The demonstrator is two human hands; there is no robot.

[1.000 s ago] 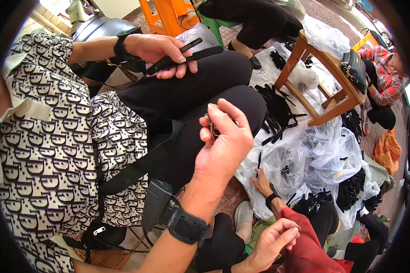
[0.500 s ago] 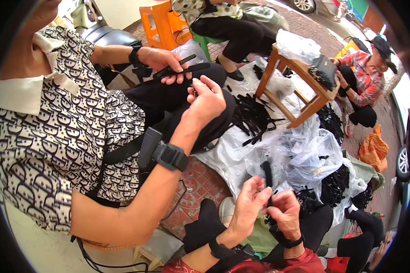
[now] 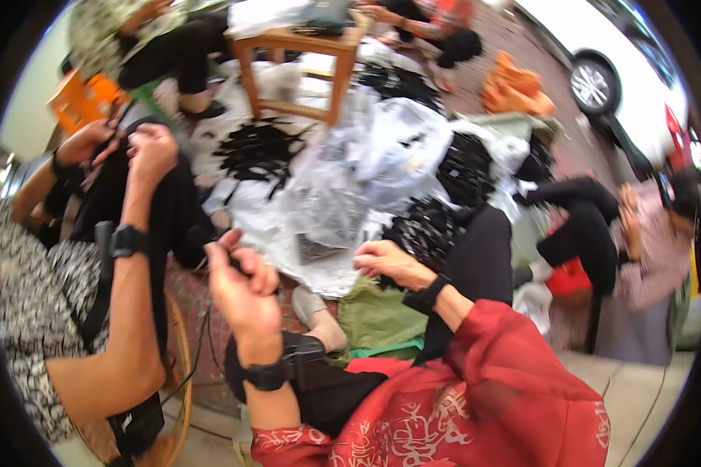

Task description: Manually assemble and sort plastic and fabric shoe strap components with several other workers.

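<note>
My left hand (image 3: 245, 292) is raised palm up at the centre left, its fingers curled around a dark piece (image 3: 240, 263) that looks like a black strap; most of it is hidden. To the right, my right hand (image 3: 393, 263) reaches inward over my knee with its fingers drawn together. Whatever its fingertips may hold does not show. Just beyond that hand lies a heap of black straps (image 3: 424, 233). A clear plastic bag (image 3: 401, 148) rests on the white sheet (image 3: 280, 261) past my hands.
On my left a co-worker (image 3: 140, 303) in a patterned top handles a dark strip. A wooden stool (image 3: 331, 43) stands ahead beside more black straps (image 3: 257, 152). A green sack (image 3: 374, 319) lies between my legs. Another person (image 3: 646, 249) sits at right. An orange bag (image 3: 510, 89) lies farther back.
The view has swung to the right. My hands, earlier together at one upright black strap, are now well apart, the left one turned palm up.
</note>
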